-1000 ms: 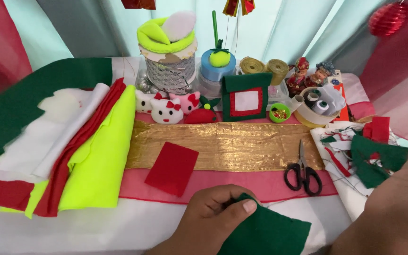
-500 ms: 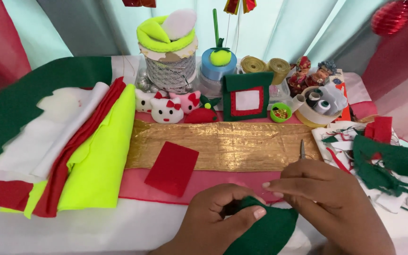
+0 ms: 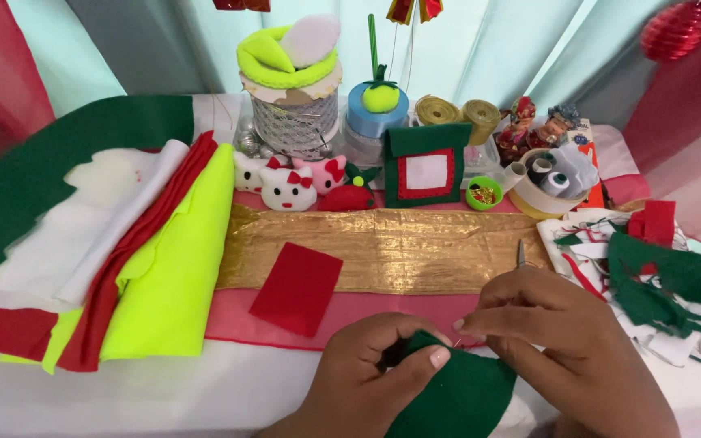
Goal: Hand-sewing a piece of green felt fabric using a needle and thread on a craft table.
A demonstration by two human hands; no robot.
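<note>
My left hand (image 3: 367,373) pinches the green felt piece (image 3: 456,397) at its top edge, low over the desk (image 3: 204,389). My right hand (image 3: 561,341) fingers press together beside it, touching the felt.

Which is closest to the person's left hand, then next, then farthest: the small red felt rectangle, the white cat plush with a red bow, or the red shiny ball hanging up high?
From the left hand:
1. Small red felt rectangle, just up and left on the table.
2. White cat plush with a red bow, farther back, behind the gold cloth strip.
3. Red shiny hanging ball, top right corner.
</note>
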